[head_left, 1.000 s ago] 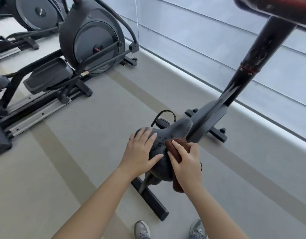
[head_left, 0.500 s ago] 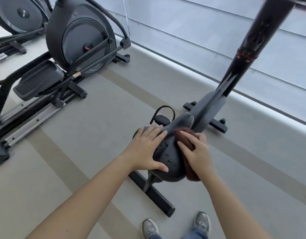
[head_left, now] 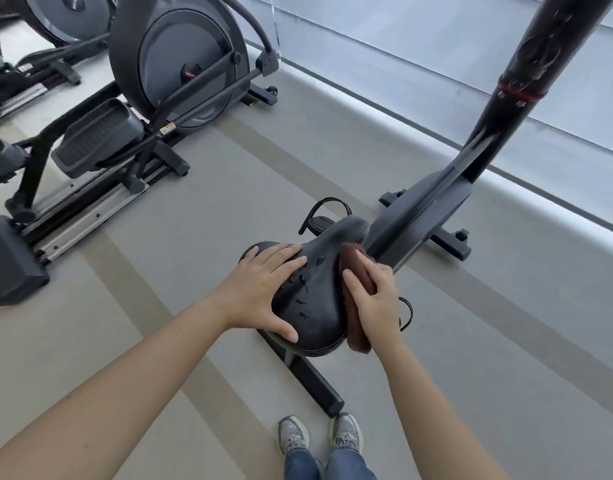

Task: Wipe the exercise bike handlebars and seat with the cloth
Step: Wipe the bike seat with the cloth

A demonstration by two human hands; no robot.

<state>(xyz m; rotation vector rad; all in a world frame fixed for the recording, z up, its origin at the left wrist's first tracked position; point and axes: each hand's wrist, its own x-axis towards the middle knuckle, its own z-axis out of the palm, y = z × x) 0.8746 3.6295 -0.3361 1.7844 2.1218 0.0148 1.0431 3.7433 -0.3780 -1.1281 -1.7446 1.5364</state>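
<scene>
The exercise bike's black seat is below me at the centre of the head view, its narrow nose pointing toward the black handlebar post at the upper right. My left hand lies flat on the seat's left side, fingers spread. My right hand presses a brown cloth against the seat's right edge; the cloth hangs down past the rim. The handlebars themselves are out of frame.
An elliptical trainer stands at the upper left, with a second one behind it. The bike's floor bar runs toward my shoes. A pale wall with a raised ledge borders the grey floor on the right.
My right hand has slid the cloth from the middle of the seat to its right edge and forward toward the nose. My left hand stays on the seat's left side.
</scene>
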